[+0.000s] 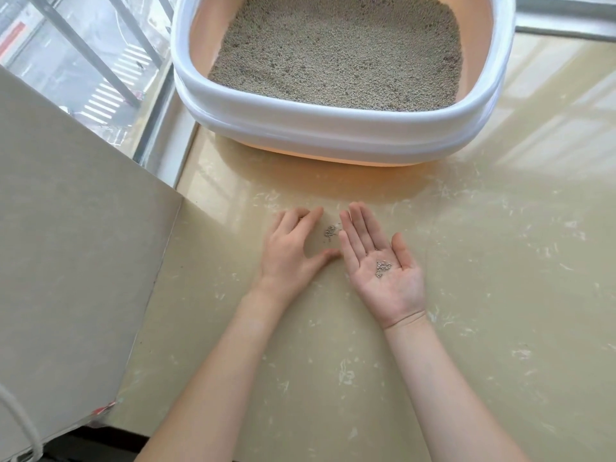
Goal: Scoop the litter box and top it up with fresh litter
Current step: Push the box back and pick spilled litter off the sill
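Cleanup step, it seems: left hand [293, 251], fingers straight, is sweeping small grey spilled granules [330, 231] on glossy beige floor [466, 328] toward right hand [383, 265], lying flat, palm up, carrying few granules. White-rimmed peach plastic litter box [333, 128] is standing just ahead, full of litter. Next move probably: tipping palm over box.

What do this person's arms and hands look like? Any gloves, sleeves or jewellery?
Both arms are bare up to the frame's bottom edge: no sleeves show. The left hand and right hand wear no gloves, and no rings, watch or bracelets are visible on the fingers or wrists.
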Demonstrator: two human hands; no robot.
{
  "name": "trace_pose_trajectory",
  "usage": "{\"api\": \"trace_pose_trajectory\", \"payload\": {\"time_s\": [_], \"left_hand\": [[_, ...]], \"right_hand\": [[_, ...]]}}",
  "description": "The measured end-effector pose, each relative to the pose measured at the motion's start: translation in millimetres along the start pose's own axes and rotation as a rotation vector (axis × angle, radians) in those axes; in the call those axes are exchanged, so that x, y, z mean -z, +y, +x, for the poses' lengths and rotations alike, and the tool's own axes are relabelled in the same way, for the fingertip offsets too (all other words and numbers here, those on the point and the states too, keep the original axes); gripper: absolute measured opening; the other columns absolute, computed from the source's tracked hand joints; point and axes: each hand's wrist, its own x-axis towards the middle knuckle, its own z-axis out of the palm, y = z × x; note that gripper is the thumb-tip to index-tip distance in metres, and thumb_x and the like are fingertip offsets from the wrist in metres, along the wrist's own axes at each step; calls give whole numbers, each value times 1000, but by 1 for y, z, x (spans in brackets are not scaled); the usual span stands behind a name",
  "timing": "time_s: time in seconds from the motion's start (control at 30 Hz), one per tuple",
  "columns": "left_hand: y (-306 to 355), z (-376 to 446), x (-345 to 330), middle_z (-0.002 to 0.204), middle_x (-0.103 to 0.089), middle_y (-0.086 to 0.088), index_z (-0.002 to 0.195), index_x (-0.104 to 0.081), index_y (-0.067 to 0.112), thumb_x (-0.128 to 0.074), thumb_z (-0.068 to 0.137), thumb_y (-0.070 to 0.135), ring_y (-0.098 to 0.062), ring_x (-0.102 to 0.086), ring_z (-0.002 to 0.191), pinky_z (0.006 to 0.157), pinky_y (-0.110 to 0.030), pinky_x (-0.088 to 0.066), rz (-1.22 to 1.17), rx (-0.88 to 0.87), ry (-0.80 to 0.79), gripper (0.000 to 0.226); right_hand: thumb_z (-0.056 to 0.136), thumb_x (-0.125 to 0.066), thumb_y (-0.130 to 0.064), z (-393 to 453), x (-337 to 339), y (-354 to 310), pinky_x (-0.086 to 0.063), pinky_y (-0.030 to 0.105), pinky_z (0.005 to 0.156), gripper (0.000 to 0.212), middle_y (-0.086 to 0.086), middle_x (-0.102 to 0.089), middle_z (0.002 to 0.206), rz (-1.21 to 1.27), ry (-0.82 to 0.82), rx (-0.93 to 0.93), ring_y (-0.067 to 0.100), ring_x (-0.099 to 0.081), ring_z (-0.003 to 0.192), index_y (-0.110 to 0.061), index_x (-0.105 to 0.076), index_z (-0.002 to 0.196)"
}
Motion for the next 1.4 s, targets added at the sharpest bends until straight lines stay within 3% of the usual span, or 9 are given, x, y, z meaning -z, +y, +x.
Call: {"api": "trace_pose_trajectory", "payload": {"time_s": [0.23, 0.57, 0.77, 0.83, 0.9, 1.03, 1.17, 1.27, 1.4], "left_hand": [[-1, 16, -12, 77, -57, -8, 86, -73, 5, -59, 85, 22, -13, -46, 75, 64, -23, -40, -79, -161, 45, 22], [12, 12, -16, 70, -50, -12, 72, -57, 5, -47, 91, 9, -28, -48, 63, 57, -37, -44, 286, -259, 100, 21], [19, 17, -16, 66, -50, -12, 73, -59, 5, -35, 75, -5, -26, -49, 60, 55, -35, -42, 603, -374, -122, 26], [21, 19, -14, 67, -52, -13, 73, -60, 3, -37, 76, -4, -26, -50, 60, 54, -34, -44, 538, -338, -150, 24], [22, 17, -10, 74, -55, -17, 78, -59, -1, -40, 83, -1, -32, -53, 65, 58, -35, -44, 299, -157, -137, 20], [33, 18, -5, 94, -54, -19, 90, -54, 0, -37, 95, 11, -34, -48, 82, 70, -29, -28, 18, 136, -86, 20], [72, 4, -3, 82, -54, -13, 82, -55, 4, -40, 92, 12, -18, -41, 77, 69, -24, -30, -127, -65, -19, 20], [73, -6, -12, 77, -57, -11, 79, -60, 5, -54, 88, 7, -21, -44, 76, 71, -31, -38, -100, -235, -73, 11], [65, -8, -9, 79, -66, -5, 84, -72, 7, -59, 87, 15, -23, -54, 76, 72, -29, -43, -131, -223, -81, 15]], "right_hand": [[101, -20, -37, 0, 0, 0, -13, 42, 120, 62, 22, -36, 149, 13, -3, -1, 31, -24, 144, 8, -38, 141], [100, -22, -36, 4, 1, -3, -13, 43, 120, 62, 21, -36, 150, 23, -27, -21, 32, -26, 143, 7, -40, 141], [99, -22, -37, 3, -1, -3, -15, 43, 120, 63, 21, -37, 149, 46, -11, -31, 34, -27, 143, 7, -41, 140], [99, -24, -35, 2, -2, -3, -13, 43, 120, 61, 21, -35, 150, 32, -4, -22, 33, -24, 144, 7, -40, 140], [97, -29, -32, 2, -3, -2, -12, 42, 120, 59, 21, -34, 151, 7, 1, -7, 33, -22, 145, 7, -39, 141], [98, -37, -25, 2, -4, 0, -12, 42, 120, 56, 20, -29, 153, -50, 17, 23, 32, -23, 145, 6, -34, 144], [102, -38, -21, 3, 0, 1, -27, 43, 115, 54, 21, -28, 153, -75, -16, 18, 34, -39, 136, 6, -24, 146], [104, -32, -24, 3, 5, 1, -6, 37, 121, 55, 16, -17, 158, -101, -32, 34, 27, -14, 147, 3, -18, 149], [104, -25, -29, 3, 5, 0, -12, 38, 121, 56, 16, -18, 157, -83, -38, 24, 26, -10, 147, 5, -18, 148]]}}
